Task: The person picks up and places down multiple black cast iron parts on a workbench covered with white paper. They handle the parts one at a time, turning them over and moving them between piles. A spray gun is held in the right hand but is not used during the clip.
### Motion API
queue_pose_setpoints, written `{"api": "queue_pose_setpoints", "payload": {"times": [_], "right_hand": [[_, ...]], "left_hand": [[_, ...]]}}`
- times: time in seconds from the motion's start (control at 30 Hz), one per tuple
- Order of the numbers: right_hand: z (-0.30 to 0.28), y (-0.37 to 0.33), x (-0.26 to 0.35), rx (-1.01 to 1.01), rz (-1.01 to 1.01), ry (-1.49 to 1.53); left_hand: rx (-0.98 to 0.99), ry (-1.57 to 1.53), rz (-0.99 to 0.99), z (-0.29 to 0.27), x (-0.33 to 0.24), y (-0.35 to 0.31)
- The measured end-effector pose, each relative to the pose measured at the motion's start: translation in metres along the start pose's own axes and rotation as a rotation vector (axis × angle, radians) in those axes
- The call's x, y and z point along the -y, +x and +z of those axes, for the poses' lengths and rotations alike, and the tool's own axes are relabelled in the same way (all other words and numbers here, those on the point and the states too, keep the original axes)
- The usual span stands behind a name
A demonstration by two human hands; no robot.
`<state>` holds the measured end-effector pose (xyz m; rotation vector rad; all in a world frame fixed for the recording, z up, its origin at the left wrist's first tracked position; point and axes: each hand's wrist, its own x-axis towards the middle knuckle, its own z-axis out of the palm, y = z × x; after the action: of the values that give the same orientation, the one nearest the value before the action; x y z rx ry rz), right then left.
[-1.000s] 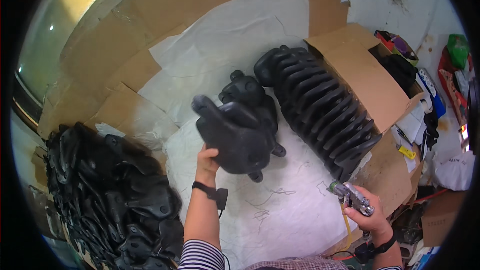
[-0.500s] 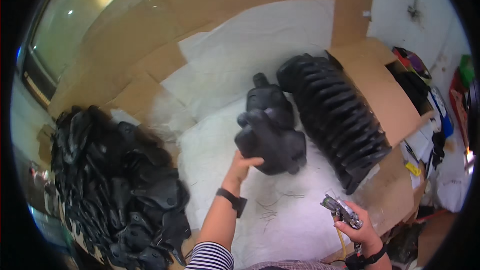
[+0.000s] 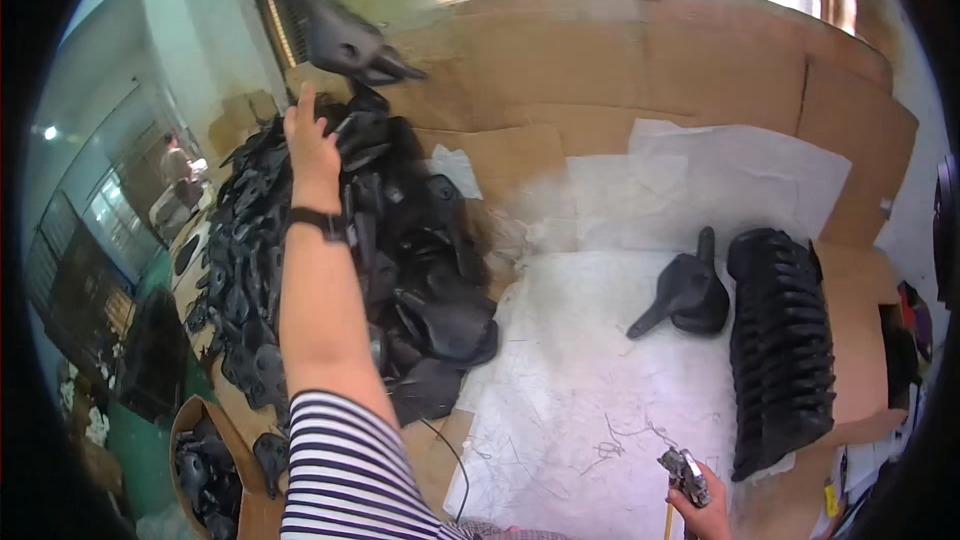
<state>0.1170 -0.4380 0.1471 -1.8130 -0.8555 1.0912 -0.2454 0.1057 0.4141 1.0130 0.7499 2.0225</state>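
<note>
A black bicycle saddle is in the air above the far end of a large heap of black saddles. Just below it is my left hand, arm stretched out, fingers apart and nothing in them. My right hand is closed round a silver hand tool with a yellow hose, low over the white sheet. Farther off on that sheet lie two saddles, one partly over the other. To their right, a long row of nested saddles stands packed together.
Cardboard panels line the back of the table. Thin strands lie scattered on the sheet. A cardboard box with black parts stands at lower left. Another person is far off at left. Papers and small items fill the right edge.
My left hand has swung from the middle of the sheet to the heap at far left and let go of a saddle. The view has turned left; my right hand still holds the tool.
</note>
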Motion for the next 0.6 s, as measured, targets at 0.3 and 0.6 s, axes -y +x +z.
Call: {"api": "queue_pose_setpoints", "payload": {"times": [0.3,0.6], "right_hand": [[-0.026,0.003,0.024,-0.197,-0.23,0.026],[-0.044,0.005,0.006,-0.354,-0.078,0.113]], "left_hand": [[0.293,0.013,-1.058,-0.112,0.29,-0.274],[0.134,-0.305,-1.995,0.129,0.378,-0.511]]}}
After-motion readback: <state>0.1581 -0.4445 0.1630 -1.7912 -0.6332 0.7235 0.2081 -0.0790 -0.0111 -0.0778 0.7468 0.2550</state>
